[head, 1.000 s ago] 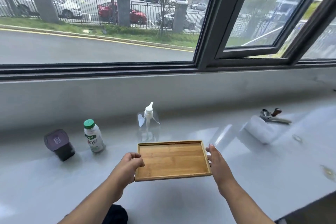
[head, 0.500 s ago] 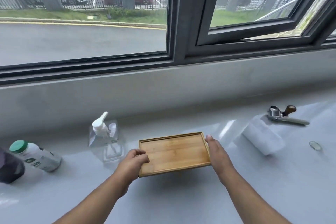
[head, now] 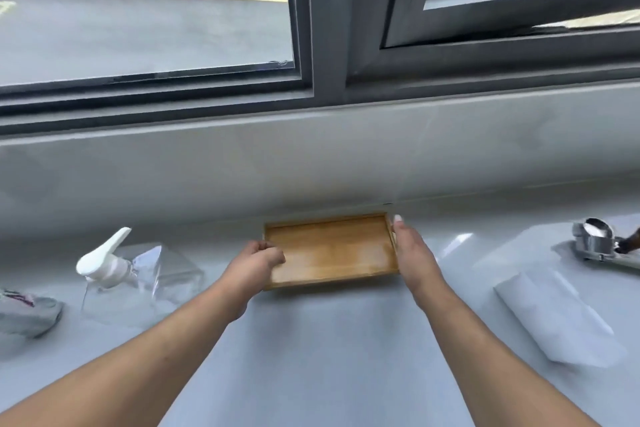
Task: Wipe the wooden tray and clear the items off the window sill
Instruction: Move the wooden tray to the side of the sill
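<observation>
An empty rectangular wooden tray (head: 330, 250) sits low over the pale grey window sill (head: 318, 350), close to the back wall. My left hand (head: 254, 262) grips its left edge with curled fingers. Against the tray's right edge lies my right hand (head: 412, 255), fingers extended along it. To the left stands a clear pump bottle (head: 138, 274) with a white nozzle. A white paper towel roll (head: 554, 315) lies to the right.
A blurred bottle (head: 24, 312) shows at the far left edge. A metal tool with a dark wooden handle (head: 599, 243) lies at the far right. Grey window frames (head: 329, 28) rise behind the sill, one sash tilted open.
Both hands have carried the tray away from me toward the back wall. The view has swung down and right, so the bottles slid left and the dark container left the frame.
</observation>
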### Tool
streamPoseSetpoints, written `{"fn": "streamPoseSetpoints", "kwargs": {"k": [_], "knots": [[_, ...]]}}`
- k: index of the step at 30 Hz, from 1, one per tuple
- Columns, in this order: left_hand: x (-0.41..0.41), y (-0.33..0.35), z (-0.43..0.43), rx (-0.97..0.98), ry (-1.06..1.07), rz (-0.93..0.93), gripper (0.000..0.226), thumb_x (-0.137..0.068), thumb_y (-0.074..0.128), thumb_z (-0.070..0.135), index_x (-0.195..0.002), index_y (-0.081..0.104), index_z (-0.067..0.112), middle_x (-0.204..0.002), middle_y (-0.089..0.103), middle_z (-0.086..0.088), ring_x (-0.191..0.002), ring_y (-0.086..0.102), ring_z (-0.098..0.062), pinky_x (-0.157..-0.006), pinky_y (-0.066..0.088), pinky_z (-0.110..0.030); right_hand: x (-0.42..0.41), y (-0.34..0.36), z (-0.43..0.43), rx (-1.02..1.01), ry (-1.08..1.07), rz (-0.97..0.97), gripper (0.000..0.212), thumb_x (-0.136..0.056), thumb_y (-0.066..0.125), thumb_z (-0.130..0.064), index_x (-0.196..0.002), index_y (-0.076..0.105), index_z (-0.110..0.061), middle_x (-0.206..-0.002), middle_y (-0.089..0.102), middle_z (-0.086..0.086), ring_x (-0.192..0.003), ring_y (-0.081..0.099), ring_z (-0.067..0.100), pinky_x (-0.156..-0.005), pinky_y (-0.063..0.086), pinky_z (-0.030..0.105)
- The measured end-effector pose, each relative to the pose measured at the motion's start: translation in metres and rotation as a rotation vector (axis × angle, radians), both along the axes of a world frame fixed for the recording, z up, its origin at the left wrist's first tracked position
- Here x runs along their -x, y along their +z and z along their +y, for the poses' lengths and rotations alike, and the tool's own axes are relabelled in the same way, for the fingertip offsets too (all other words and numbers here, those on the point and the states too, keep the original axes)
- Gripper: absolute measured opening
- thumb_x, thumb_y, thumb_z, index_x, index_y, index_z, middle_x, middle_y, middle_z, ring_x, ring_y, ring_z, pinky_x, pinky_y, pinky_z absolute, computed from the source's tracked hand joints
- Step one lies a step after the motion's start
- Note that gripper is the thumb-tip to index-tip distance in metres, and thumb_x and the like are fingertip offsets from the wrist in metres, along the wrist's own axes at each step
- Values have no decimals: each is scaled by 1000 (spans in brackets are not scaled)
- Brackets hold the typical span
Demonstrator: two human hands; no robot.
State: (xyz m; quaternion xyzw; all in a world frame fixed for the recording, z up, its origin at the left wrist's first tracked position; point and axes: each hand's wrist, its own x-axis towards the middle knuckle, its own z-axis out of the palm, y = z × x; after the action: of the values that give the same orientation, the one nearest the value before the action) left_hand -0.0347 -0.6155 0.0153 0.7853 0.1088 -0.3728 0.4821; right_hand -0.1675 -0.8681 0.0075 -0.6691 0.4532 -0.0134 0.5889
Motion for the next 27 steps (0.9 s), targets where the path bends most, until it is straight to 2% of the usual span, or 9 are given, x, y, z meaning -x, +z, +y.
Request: {"fn": "streamPoseSetpoints", "kwargs": {"k": [3,7,10,13,16,18,20,23,27], "knots": [[-15,-13,-12,-4,-1,-10,45,-63,66,39,-106,65,27,-98,63,-3,-89,57,-21,-94,52,-45,-17,-9,-12,-5,-1,1,93,-73,32,-93,-147,50,-40,-150,52,-9,-138,46,20,-100,33,35],[-26,-27,-22,-8,23,-29,40,-63,66,39,-101,64,28,-102,63,1,-90,55,-17,-83,47,-40,-33,-22,-19,16,11,-4,88,-75,32,-94,-143,53,-41,-147,55,-8,-117,47,14,-98,34,36],[-28,-30,-23,-1,19,-37,42,-62,67,40,-102,63,30,-102,63,0,-84,54,-19,-72,43,-36,-37,-28,-20,46,29,-8,82,-81,32,-90,-143,52,-41,-146,56,-7,-117,48,14,-98,35,35],[-25,-30,-21,-7,-12,-75,63,-63,68,46,-123,59,29,-114,64,2,-95,59,-19,-75,44,-35,-33,-31,-13,103,64,-32,77,-88,36,-83,-153,41,-42,-158,47,-10,-142,45,19,-103,32,32],[-6,-18,-9,-92,-144,-186,73,-70,66,49,-140,51,34,-124,57,8,-108,60,-16,-82,46,-32,-13,-26,12,319,74,-14,71,-95,52,-64,-157,35,-35,-161,43,-6,-146,42,21,-107,36,31],[13,-8,9,-90,-223,-225,62,-74,63,50,-134,55,38,-120,60,14,-101,62,-1,-77,49,-27,5,-22,37,443,75,-37,63,-94,60,-48,-152,44,-29,-153,51,-1,-131,52,20,-103,46,37],[30,3,33,-57,-254,-250,45,-76,65,53,-119,59,43,-119,64,22,-105,61,8,-77,53,-22,20,-17,68,474,122,-43,51,-93,63,-44,-142,53,-31,-142,58,-3,-117,54,15,-90,49,36],[52,27,78,-34,-228,-289,32,-75,66,60,-104,60,49,-114,67,28,-107,64,6,-78,57,-23,32,-4,122,469,248,-27,45,-95,63,-43,-137,58,-30,-134,59,-8,-128,49,16,-96,48,38],[74,59,152,24,-169,-334,28,-71,67,64,-96,64,53,-97,71,28,-88,69,5,-65,58,-19,37,23,201,491,380,-87,33,-93,63,-45,-124,63,-34,-119,57,-20,-125,46,8,-96,43,32]]}}
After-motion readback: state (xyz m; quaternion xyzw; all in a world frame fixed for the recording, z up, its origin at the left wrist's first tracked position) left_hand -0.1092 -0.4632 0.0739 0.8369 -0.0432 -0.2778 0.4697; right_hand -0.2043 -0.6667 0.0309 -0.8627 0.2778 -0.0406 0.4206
